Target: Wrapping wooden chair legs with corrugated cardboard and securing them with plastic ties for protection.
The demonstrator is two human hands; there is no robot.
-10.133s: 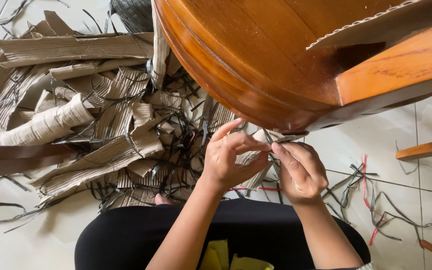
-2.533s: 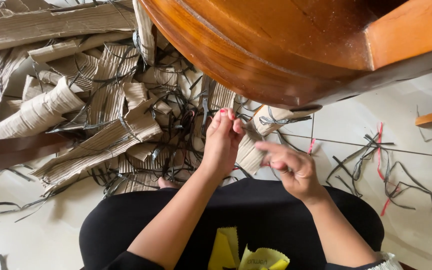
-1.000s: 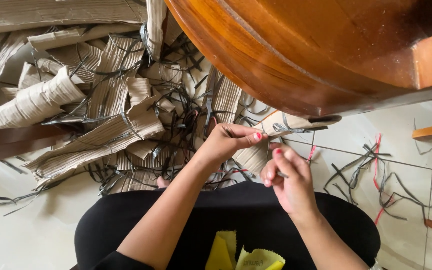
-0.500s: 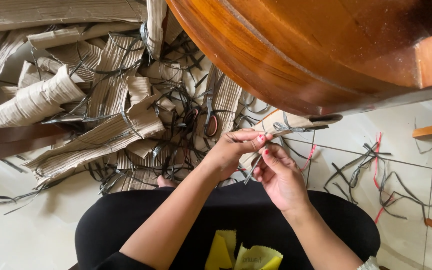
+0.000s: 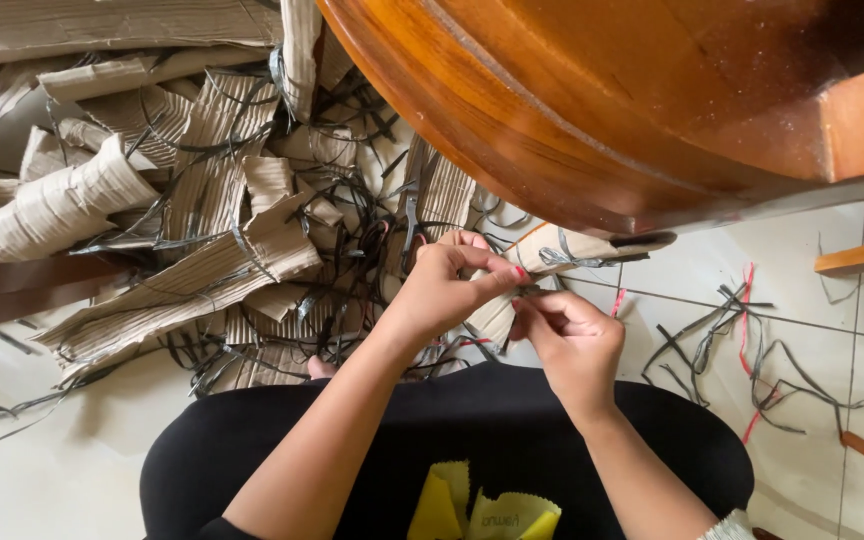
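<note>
Head view: left hand [image 5: 442, 290] and right hand [image 5: 574, 335] pinch a strap [image 5: 592, 258] (grey, thin).

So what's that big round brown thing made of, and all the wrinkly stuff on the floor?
The big curved piece looks like wood with a glossy varnish: grain lines show and light shines off it. The wrinkly sheets look like brown corrugated cardboard, matte, with ribbed ridges. The dark strips look like plastic strapping, though that is hard to tell.

Pale tiled floor [image 5: 812, 300] under daylight, polished round wooden table [image 5: 592, 90] overhead.
</note>
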